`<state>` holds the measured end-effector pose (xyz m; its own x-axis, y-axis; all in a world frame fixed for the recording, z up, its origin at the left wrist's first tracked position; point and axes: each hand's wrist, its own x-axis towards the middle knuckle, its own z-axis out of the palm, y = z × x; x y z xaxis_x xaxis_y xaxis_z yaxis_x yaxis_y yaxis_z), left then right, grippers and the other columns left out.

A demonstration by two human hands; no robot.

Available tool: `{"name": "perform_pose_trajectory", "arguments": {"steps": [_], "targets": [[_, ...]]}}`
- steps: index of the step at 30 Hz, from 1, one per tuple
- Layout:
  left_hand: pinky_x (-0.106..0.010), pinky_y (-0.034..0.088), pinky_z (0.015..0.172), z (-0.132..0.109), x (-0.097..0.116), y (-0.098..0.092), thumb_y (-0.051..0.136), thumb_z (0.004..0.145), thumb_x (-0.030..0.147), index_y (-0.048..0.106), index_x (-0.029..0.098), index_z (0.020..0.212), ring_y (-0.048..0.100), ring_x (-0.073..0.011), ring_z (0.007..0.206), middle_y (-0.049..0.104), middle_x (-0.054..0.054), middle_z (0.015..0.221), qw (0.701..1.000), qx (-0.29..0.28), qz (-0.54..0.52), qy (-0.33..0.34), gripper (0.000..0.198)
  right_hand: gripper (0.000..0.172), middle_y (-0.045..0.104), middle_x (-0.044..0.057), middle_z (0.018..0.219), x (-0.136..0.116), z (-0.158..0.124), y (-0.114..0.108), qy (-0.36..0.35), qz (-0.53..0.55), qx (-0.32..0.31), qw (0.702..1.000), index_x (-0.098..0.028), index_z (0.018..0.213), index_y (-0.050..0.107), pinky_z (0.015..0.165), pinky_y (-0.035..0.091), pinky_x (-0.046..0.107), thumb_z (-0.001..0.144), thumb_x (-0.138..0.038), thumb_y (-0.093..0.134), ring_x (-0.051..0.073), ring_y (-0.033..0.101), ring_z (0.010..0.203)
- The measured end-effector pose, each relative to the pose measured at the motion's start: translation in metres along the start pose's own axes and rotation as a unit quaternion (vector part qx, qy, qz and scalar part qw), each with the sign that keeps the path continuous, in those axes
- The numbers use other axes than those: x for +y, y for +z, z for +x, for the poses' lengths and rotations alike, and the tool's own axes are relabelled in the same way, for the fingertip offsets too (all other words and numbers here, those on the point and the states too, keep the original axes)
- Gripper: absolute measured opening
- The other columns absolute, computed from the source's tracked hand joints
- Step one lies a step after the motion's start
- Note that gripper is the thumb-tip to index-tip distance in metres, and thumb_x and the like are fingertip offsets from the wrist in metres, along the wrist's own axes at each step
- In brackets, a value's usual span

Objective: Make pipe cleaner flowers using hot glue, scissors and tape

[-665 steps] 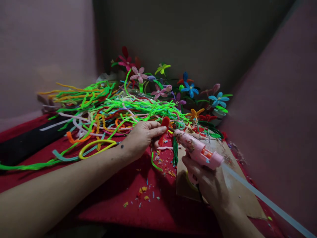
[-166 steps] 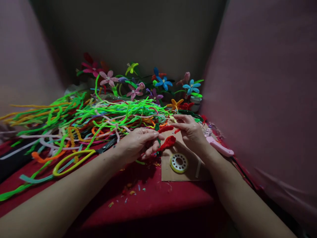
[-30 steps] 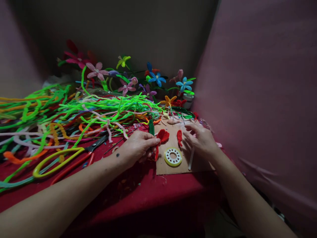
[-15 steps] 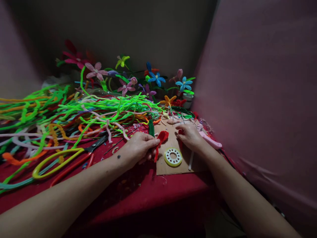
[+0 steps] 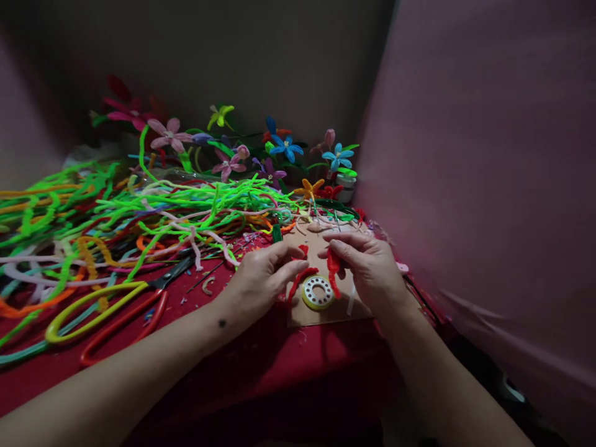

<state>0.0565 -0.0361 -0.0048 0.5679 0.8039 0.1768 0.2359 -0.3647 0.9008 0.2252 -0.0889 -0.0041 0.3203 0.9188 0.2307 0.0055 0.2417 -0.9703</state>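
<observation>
My left hand (image 5: 261, 279) is closed around a bent red pipe cleaner (image 5: 302, 275), its thumb and fingertips pinching it over the left side of the cardboard (image 5: 298, 318). Opposite it, my right hand (image 5: 370, 264) pinches another red pipe cleaner piece (image 5: 333, 268), which hangs down from the fingertips. The two red pieces are close but apart. Just below them lies a yellow-edged tape roll (image 5: 317, 306) with a white holed core. A thin white stick (image 5: 351, 301) is partly under my right hand.
Scissors (image 5: 170, 276) with one yellow and one red handle lie at left on the red cloth (image 5: 261, 372). Behind them is a heap of coloured pipe cleaners (image 5: 186, 202). Several pipe-cleaner flowers (image 5: 286, 148) stand at the back. Pink fabric (image 5: 488, 155) hangs on the right.
My right hand has turned and come nearer, bringing its red piece into clear view. My left hand's red piece has shifted lower, beside the tape roll. The view has swung slightly right.
</observation>
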Motion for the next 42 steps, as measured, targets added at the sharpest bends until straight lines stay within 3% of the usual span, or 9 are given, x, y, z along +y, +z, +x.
{"name": "perform_pose_trajectory", "arguments": {"steps": [5,11,16,19,23,27,34,38,42], "targets": [[-0.019,0.034,0.038,-0.005,0.006,0.004,0.066,0.074,0.035,0.062,0.014,0.088,0.044,-0.0072,0.041,0.058,0.002,0.06,0.966,-0.114,-0.208,-0.105,0.026,0.008,0.071,-0.001,0.069,0.0,-0.015,0.023,-0.05,-0.01,0.049,0.998,-0.019,0.08,0.071,0.057,0.049,0.022,0.075,-0.02,0.066,0.01,0.062,0.062],[-0.017,0.027,0.035,-0.004,0.004,0.003,0.062,0.077,0.027,0.06,0.013,0.072,0.036,-0.0046,0.034,0.053,0.003,0.046,0.963,-0.103,-0.209,-0.133,0.015,0.016,0.072,0.0,0.074,0.0,-0.022,0.027,-0.06,-0.056,0.048,0.995,-0.019,0.09,0.071,0.065,0.051,0.027,0.08,-0.026,0.062,0.013,0.065,0.068],[-0.016,0.024,0.035,-0.002,0.0,0.0,0.065,0.076,0.029,0.061,0.013,0.073,0.037,-0.0026,0.035,0.056,0.002,0.053,0.952,-0.095,-0.243,-0.163,0.017,0.024,0.072,0.006,0.092,-0.001,-0.014,-0.003,-0.119,-0.157,0.059,0.979,-0.019,0.101,0.068,0.064,0.048,0.03,0.086,-0.033,0.054,0.017,0.064,0.079],[-0.014,0.024,0.035,0.0,-0.005,-0.002,0.067,0.075,0.026,0.06,0.013,0.072,0.038,-0.0019,0.036,0.057,0.003,0.054,0.937,-0.088,-0.284,-0.183,0.014,0.023,0.068,0.01,0.102,0.007,-0.006,-0.039,-0.181,-0.392,0.09,0.898,-0.017,0.1,0.067,0.076,0.047,0.037,0.084,-0.023,0.052,0.024,0.06,0.094],[-0.013,0.024,0.032,0.003,-0.008,-0.005,0.069,0.072,0.021,0.059,0.014,0.072,0.039,-0.0012,0.034,0.059,0.003,0.055,0.92,-0.08,-0.325,-0.207,0.012,0.038,0.064,0.021,0.104,0.024,-0.003,-0.085,-0.091,-0.703,0.072,0.701,-0.006,0.113,0.061,0.08,0.043,0.046,0.079,-0.013,0.046,0.033,0.055,0.095],[-0.012,0.024,0.031,0.004,-0.007,-0.007,0.069,0.071,0.019,0.058,0.014,0.069,0.042,-0.0014,0.034,0.061,0.002,0.055,0.911,-0.08,-0.343,-0.215,0.013,0.043,0.06,0.02,0.107,0.035,-0.004,-0.102,-0.04,-0.772,0.053,0.632,-0.007,0.121,0.056,0.078,0.042,0.043,0.08,-0.013,0.044,0.032,0.054,0.093],[-0.013,0.027,0.032,0.007,-0.01,-0.01,0.069,0.073,0.021,0.059,0.014,0.069,0.042,-0.0021,0.034,0.062,0.001,0.057,0.923,-0.072,-0.332,-0.18,0.013,0.04,0.055,0.017,0.101,0.04,0.01,-0.11,-0.037,-0.73,0.041,0.681,-0.009,0.112,0.059,0.076,0.042,0.038,0.074,-0.012,0.047,0.029,0.054,0.091],[-0.014,0.024,0.03,0.009,-0.011,-0.014,0.068,0.073,0.021,0.06,0.013,0.066,0.038,-0.0014,0.033,0.063,0.0,0.058,0.934,-0.051,-0.315,-0.162,0.013,0.025,0.054,0.011,0.091,0.036,0.009,-0.109,-0.058,-0.568,0.115,0.813,-0.015,0.09,0.064,0.075,0.042,0.04,0.068,-0.013,0.052,0.026,0.052,0.083],[-0.014,0.027,0.032,0.013,-0.009,-0.025,0.07,0.07,0.019,0.061,0.014,0.067,0.042,-0.0026,0.035,0.062,0.001,0.056,0.934,-0.007,-0.325,-0.149,0.011,0.019,0.059,0.006,0.085,0.011,0.002,-0.083,-0.06,-0.424,0.108,0.897,-0.019,0.09,0.063,0.061,0.046,0.032,0.075,-0.026,0.054,0.018,0.054,0.069]]}}
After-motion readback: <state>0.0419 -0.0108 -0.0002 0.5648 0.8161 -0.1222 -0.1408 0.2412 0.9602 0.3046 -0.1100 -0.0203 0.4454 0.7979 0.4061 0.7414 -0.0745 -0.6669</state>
